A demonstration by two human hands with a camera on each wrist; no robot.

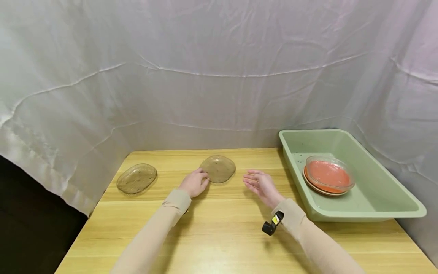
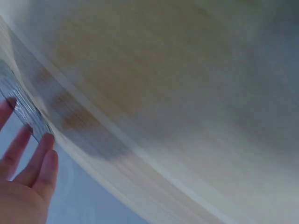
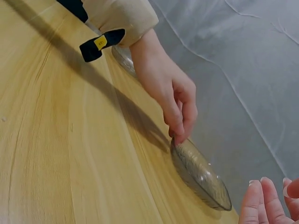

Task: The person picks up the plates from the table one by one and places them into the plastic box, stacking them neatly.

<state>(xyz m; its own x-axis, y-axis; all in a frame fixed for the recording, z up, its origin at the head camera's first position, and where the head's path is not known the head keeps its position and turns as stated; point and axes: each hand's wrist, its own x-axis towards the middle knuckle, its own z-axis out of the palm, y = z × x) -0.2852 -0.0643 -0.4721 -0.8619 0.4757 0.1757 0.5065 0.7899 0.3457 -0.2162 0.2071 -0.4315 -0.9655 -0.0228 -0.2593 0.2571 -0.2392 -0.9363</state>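
In the head view my left hand [image 1: 195, 182] is at the left near edge of a clear, brownish-looking glass plate [image 1: 218, 169]. The right wrist view shows the thumb and fingers of that left hand [image 3: 168, 93] pinching the rim of the glass plate [image 3: 201, 175], which stands tilted there. Fingertips also meet the glass plate [image 2: 28, 109] in the left wrist view. My right hand [image 1: 261, 186] hovers to the right of the plate, fingers extended and holding nothing. A second, similar glass plate [image 1: 137, 178] lies on the left of the table.
A green plastic tub [image 1: 386, 179] stands on the right of the wooden table [image 1: 219, 236]. Inside it, a clear glass dish [image 1: 345, 179] rests on stacked orange plates [image 1: 309, 182]. Grey curtain [image 1: 219, 99] hangs behind and at both sides.
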